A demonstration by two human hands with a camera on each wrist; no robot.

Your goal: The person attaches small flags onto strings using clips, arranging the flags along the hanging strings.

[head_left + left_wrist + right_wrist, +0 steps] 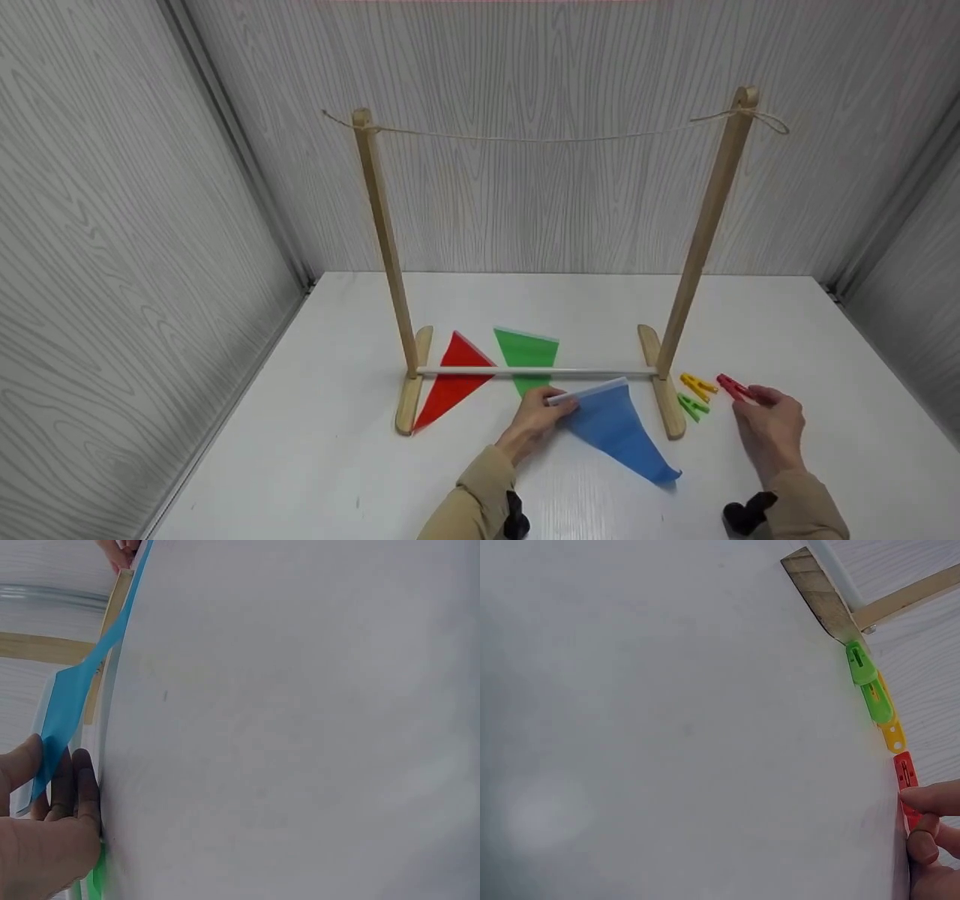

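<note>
In the head view my left hand (535, 421) pinches a blue triangular flag (619, 431) by one end of its white-edged side, and the flag's tip hangs toward the right front. At the right, my right hand (774, 424) holds a red clothespin (733, 388) between thumb and fingers. Beside it on the table lie a yellow clothespin (697, 386) and a green clothespin (692, 406). The right wrist view shows the red clothespin (906, 776) under my fingertips. A red flag (452, 386) and a green flag (527, 349) lie flat behind my left hand.
A wooden stand has a left post (386, 240), a right post (707, 232) and a white crossbar (577, 371) low over the red and green flags. A thin string (536, 140) runs between the post tops. Wood-grain panels (525, 210) enclose the white table (322, 450).
</note>
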